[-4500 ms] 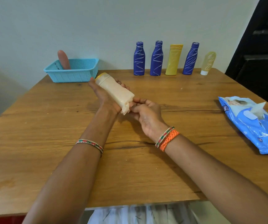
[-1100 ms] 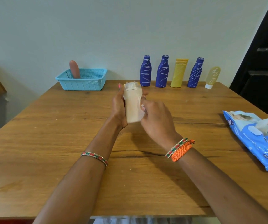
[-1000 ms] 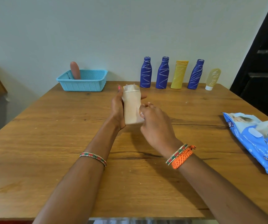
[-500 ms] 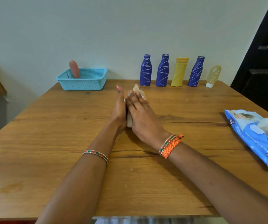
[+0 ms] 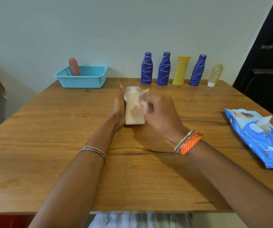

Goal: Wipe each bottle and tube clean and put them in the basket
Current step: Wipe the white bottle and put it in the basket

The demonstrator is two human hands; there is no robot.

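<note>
My left hand (image 5: 119,107) grips a cream bottle (image 5: 134,112) upright above the middle of the wooden table (image 5: 50,145). My right hand (image 5: 161,112) pinches a thin wet wipe (image 5: 143,100) against the bottle's right side. A light blue basket (image 5: 83,79) stands at the back left with one brown-pink bottle (image 5: 74,66) leaning in it. Along the back wall stand three blue bottles with white scribbles (image 5: 146,68) (image 5: 164,68) (image 5: 197,70), a yellow tube (image 5: 181,70) and a pale yellow tube (image 5: 215,74) on its white cap.
A blue pack of wet wipes (image 5: 262,137) lies at the table's right edge with one wipe sticking out. A dark doorway fills the far right. Something red shows below the table's near left edge.
My right hand slid with the wipe from over the top of the bottle back down to its right side. The bottle stays upright in my left hand.
</note>
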